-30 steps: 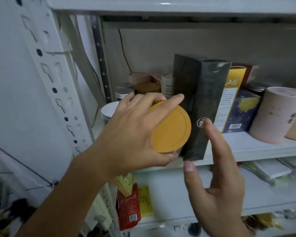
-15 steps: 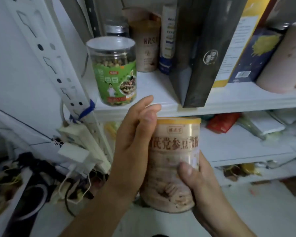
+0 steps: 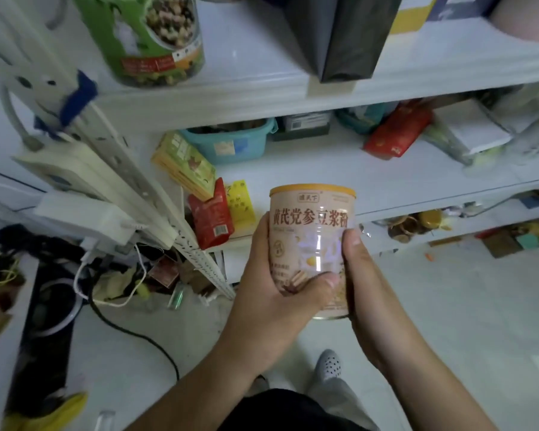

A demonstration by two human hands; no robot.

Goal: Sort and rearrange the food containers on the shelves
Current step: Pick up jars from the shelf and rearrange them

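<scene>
- The yellow-lidded canister [image 3: 311, 244] is off the shelves and in the air, dead centre of the view, upright, label facing us, just in front of the middle shelf [image 3: 371, 188]
- The left hand [image 3: 271, 287] grips it from 9 o'clock with the thumb curled across the lower front; the right hand [image 3: 364, 284] clamps it from 3 o'clock with the thumb pressed on the side and the fingers hidden behind
- Progress, as I read it: early going, with one container pulled and in hand and no new spot found for it yet
- The upper shelf [image 3: 262, 91] at 12 o'clock carries the green-labelled jar [image 3: 150, 38] at 11 and the black box [image 3: 346, 35] at 1, with bare board between them
- The middle shelf looks unsorted: a teal basket [image 3: 234, 141], a tilted yellow-green box [image 3: 184, 163], a red pouch [image 3: 210, 216] at 9 o'clock of the canister and a red packet [image 3: 395, 135] at 1 o'clock, so plenty is left to do
- Against a second ago: the canister sat on the upper shelf tight against the black box, left hand over its lid, right hand open beside the box; now it is down and clear, with both hands on it
- Against half a second ago: the left fingers lay straight along its side, and now the thumb wraps the front
- The view has tipped down too: jar and box have slid to the top edge, and a grey shoe [image 3: 329, 365] shows at 6 o'clock
</scene>
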